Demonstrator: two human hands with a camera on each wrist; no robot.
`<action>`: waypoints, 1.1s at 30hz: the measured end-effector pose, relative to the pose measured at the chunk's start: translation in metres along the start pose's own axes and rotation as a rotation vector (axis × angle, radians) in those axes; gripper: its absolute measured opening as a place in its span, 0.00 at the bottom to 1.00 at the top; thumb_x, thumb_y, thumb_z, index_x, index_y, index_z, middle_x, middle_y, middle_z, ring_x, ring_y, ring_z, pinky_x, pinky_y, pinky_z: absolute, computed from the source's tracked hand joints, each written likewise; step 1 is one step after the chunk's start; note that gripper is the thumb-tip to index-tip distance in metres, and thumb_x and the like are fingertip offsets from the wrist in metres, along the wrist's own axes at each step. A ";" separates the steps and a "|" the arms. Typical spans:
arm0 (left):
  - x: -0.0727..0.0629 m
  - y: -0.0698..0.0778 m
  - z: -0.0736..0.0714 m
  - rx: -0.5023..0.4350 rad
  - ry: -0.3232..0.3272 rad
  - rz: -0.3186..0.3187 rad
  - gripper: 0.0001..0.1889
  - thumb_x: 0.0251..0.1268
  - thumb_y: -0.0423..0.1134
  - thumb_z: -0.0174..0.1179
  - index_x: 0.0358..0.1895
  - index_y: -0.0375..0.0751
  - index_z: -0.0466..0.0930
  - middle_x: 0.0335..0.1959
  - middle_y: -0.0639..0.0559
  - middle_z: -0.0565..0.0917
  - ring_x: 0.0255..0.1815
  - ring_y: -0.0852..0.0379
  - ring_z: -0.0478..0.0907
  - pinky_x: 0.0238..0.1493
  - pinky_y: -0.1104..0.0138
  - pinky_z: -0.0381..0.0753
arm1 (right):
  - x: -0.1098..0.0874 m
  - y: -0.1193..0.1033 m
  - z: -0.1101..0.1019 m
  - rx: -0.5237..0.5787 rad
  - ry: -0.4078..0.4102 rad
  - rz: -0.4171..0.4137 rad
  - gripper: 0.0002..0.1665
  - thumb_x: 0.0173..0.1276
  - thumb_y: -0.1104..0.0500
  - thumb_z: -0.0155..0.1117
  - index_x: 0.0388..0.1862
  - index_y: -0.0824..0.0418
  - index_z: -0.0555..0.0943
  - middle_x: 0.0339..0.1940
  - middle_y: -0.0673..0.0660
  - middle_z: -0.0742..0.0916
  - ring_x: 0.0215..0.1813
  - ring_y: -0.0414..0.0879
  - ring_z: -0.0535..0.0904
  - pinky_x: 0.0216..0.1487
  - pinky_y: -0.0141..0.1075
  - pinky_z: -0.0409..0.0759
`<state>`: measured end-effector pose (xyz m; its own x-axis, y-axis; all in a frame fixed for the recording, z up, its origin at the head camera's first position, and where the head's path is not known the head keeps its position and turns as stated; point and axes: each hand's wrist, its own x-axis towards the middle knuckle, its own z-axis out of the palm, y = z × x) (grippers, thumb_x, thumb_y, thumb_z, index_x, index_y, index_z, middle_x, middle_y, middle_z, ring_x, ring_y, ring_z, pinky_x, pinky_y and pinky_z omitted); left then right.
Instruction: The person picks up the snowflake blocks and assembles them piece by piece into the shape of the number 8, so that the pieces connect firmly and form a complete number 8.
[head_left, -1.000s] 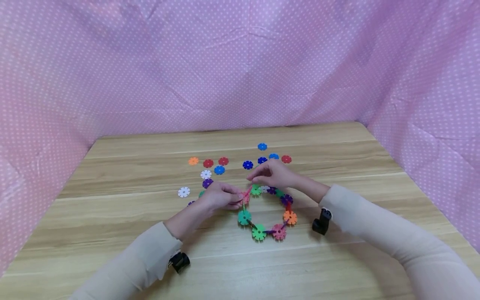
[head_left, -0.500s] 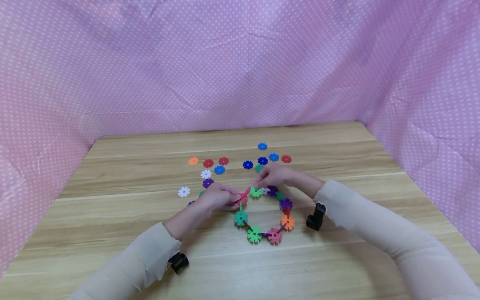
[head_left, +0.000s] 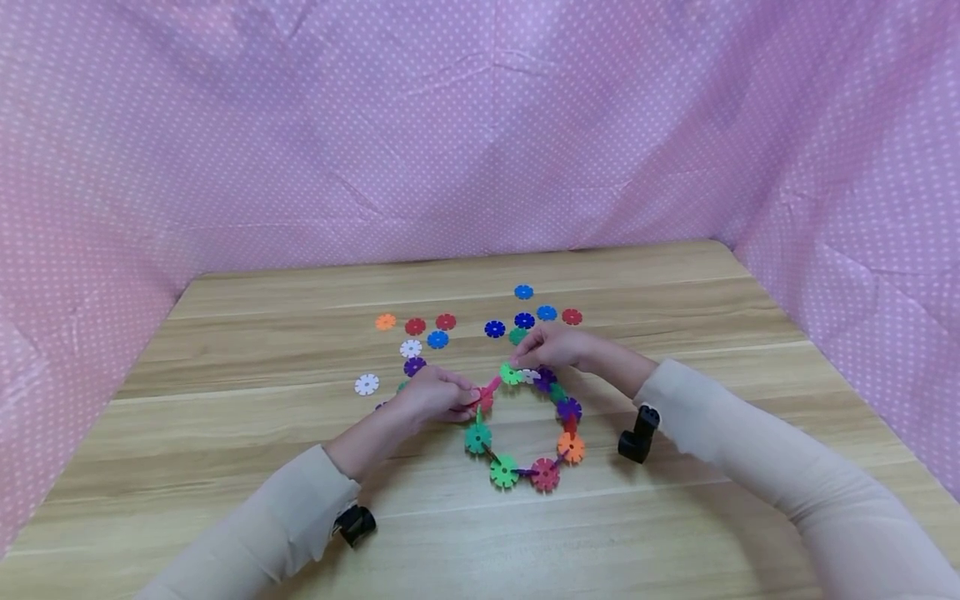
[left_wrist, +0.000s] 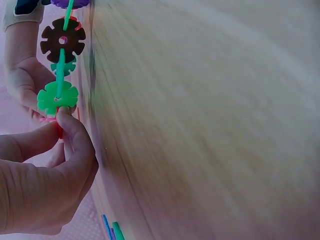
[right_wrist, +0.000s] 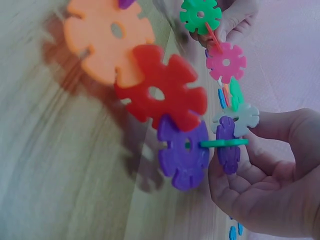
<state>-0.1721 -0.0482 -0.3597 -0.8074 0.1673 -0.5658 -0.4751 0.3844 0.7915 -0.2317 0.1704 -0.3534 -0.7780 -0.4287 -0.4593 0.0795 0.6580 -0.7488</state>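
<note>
Slotted plastic snowflake discs, linked edge to face, form a ring-shaped chain in front of me in the head view. My left hand (head_left: pixel 435 395) pinches a red disc (left_wrist: pixel 60 131) at the ring's left side, between thumb and fingertip. A green disc (left_wrist: pixel 57 98) and a brown disc (left_wrist: pixel 63 40) follow along the chain. My right hand (head_left: pixel 553 347) pinches the light green disc (head_left: pixel 510 373) at the ring's far side, beside a white disc (right_wrist: pixel 240 119). The edge-on pink disc (head_left: pixel 491 387) points toward that light green one; whether they join I cannot tell.
Loose discs lie flat beyond the ring: an orange disc (head_left: pixel 386 322), a white disc (head_left: pixel 367 384), a dark blue disc (head_left: pixel 495 329), a red disc (head_left: pixel 572 317) and several others. The wooden table (head_left: pixel 225 350) meets a dotted pink cloth (head_left: pixel 480 150) behind.
My right hand moves from above the pink disc to the light green disc and grips it, lifting it slightly. The ring's near part shifts left and toward me; the left hand keeps its hold.
</note>
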 end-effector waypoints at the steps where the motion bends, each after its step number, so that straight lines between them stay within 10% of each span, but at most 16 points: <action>1: 0.000 0.000 0.000 -0.001 -0.002 -0.001 0.08 0.65 0.32 0.60 0.43 0.34 0.85 0.30 0.48 0.86 0.27 0.62 0.81 0.34 0.73 0.85 | 0.000 0.000 0.000 0.007 0.004 0.000 0.14 0.67 0.55 0.64 0.47 0.63 0.84 0.52 0.57 0.86 0.58 0.49 0.77 0.67 0.49 0.72; 19: 0.005 0.006 0.005 0.114 0.056 0.025 0.08 0.64 0.33 0.61 0.42 0.36 0.87 0.30 0.48 0.87 0.26 0.61 0.80 0.35 0.72 0.84 | -0.004 -0.005 0.010 0.003 0.145 -0.010 0.09 0.65 0.61 0.65 0.39 0.66 0.86 0.42 0.59 0.88 0.34 0.40 0.75 0.33 0.27 0.74; 33: 0.008 0.009 0.003 0.182 0.053 0.053 0.06 0.63 0.33 0.62 0.38 0.36 0.87 0.27 0.49 0.86 0.25 0.60 0.79 0.33 0.72 0.83 | -0.005 -0.006 0.013 0.015 0.099 -0.068 0.09 0.65 0.65 0.64 0.39 0.70 0.84 0.24 0.48 0.82 0.28 0.39 0.70 0.31 0.26 0.72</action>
<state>-0.1813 -0.0411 -0.3579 -0.8493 0.1455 -0.5074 -0.3639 0.5350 0.7625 -0.2198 0.1606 -0.3533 -0.8395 -0.4083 -0.3586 0.0334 0.6199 -0.7840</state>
